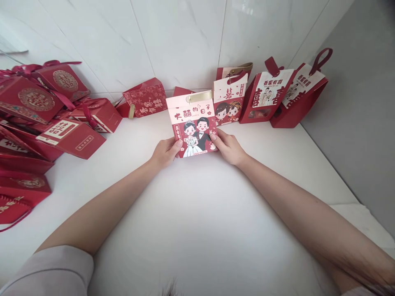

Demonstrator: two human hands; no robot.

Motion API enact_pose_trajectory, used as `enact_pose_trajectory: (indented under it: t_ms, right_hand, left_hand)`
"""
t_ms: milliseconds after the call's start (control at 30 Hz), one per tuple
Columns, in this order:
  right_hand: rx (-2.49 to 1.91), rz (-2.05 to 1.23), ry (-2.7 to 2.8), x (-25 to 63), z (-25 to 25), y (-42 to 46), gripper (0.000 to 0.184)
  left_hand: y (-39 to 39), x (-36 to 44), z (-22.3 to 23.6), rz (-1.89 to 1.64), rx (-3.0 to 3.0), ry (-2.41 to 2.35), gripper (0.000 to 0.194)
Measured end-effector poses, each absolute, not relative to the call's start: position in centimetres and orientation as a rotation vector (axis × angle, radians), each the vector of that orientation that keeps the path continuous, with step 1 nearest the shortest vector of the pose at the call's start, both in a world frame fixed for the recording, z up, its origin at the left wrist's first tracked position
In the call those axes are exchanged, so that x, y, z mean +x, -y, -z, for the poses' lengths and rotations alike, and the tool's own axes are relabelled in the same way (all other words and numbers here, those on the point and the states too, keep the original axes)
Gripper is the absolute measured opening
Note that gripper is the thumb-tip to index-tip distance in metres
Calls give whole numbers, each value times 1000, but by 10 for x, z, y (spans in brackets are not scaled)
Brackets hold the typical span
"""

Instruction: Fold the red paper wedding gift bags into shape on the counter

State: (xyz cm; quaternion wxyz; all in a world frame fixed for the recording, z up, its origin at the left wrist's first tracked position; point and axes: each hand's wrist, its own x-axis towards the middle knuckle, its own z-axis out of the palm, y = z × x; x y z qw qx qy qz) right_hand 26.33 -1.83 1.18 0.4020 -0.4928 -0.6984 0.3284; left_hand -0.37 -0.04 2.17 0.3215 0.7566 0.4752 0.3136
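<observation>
A red and pink gift box [194,117] with a cartoon bride and groom on its front is held upright between both hands, near the back of the white table. My left hand [166,152] grips its lower left edge, thumb on the front. On the lower right edge, my right hand [228,147] is closed the same way with its thumb on the printed face. A gold strap [200,97] crosses the box's top. Just behind and to the right stands a similar cartoon-couple box [228,100], close to the held one. Whether the held box touches the table is unclear.
Several red gift boxes with ribbons [40,98] are piled on the left. A floral red box [145,98] lies by the tiled wall [182,37]. Two tall red boxes with loop handles [262,96] stand at right. A white cloth or paper [361,218] lies near the right edge.
</observation>
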Motion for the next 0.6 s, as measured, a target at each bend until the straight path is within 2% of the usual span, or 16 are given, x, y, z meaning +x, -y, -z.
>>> enact_pose_trajectory:
  t_ms: [433, 600]
  right_hand:
    - [-1241, -797, 1774, 263, -10, 18, 69]
    - [-1116, -787, 1766, 264, -6, 17, 72]
  left_hand:
    - [0, -3, -24, -839, 2009, -1219, 69]
    - [1, -4, -21, -963, 1970, -1096, 63]
